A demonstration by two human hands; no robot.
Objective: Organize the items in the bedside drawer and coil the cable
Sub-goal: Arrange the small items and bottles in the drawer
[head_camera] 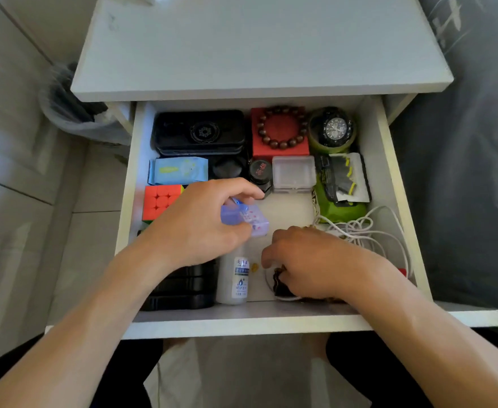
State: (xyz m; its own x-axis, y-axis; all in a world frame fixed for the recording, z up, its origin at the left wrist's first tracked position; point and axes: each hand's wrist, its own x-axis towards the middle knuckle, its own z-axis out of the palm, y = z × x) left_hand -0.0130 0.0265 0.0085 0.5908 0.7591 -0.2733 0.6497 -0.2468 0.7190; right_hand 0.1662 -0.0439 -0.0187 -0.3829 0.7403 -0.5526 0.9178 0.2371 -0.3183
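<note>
Left hand (196,223) pinching purple pill box (246,219), right hand (309,260) curled round dark item (281,282) in drawer (241,319)

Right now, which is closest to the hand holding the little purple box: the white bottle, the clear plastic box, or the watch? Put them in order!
From the left hand, in the head view:
1. White bottle, just below the hand at the drawer's front.
2. Clear plastic box, up and to the right, mid-drawer.
3. Watch, farthest, in the back right corner.
</note>
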